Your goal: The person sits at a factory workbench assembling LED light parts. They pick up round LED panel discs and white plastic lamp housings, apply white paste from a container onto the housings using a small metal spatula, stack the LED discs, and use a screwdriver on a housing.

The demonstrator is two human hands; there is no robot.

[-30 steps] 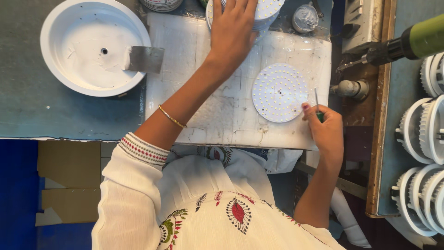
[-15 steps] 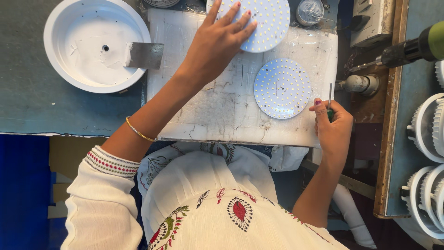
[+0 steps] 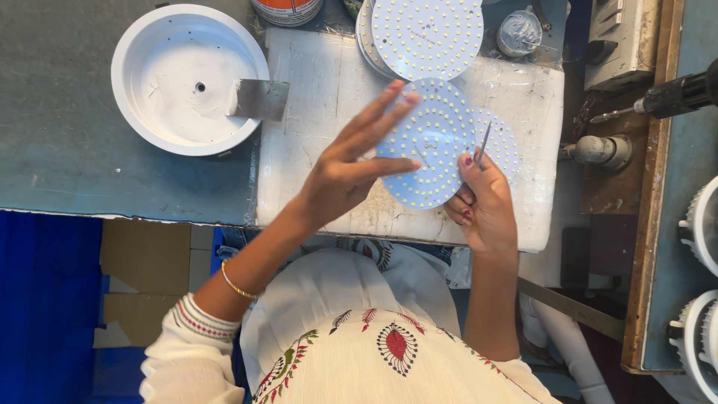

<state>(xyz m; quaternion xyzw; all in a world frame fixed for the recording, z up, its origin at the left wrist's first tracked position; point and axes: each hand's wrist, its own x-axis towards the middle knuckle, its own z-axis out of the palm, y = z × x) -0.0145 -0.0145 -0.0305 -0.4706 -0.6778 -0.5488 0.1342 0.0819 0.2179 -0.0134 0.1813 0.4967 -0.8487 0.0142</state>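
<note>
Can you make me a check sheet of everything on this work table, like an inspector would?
Surface: white slab lying on a grey bench.
Job's things: round white disc dotted with tiny chips, held up between both hands; a second disc lies partly hidden beneath it; a stack of discs at the far edge.
Clutter: white round housing with a metal scraper resting on its rim; orange-labelled can.
Grippers: left hand touches the disc with spread fingers; right hand supports the disc and pinches a thin metal tool.
Cables: nothing seen.
Surroundings: drill at right; finned white housings.
</note>
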